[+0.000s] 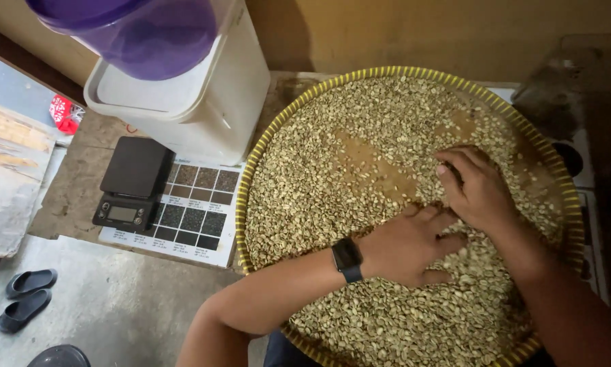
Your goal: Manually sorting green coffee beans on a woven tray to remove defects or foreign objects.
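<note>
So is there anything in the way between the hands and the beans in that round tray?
Nothing visible. Both hands already rest on the pale beans in the woven tray: the left hand lies flat on them, the right hand curls into them just above it. The scale and white tub stand off to the tray's left.

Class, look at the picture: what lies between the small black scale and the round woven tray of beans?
In the head view, a printed chart of dark sample squares lies between the scale and the tray.

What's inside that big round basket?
The basket holds a heap of pale beans, with bare brown patches of its woven bottom showing. The left hand and right hand rest on the beans, hiding whatever lies beneath them.
</note>
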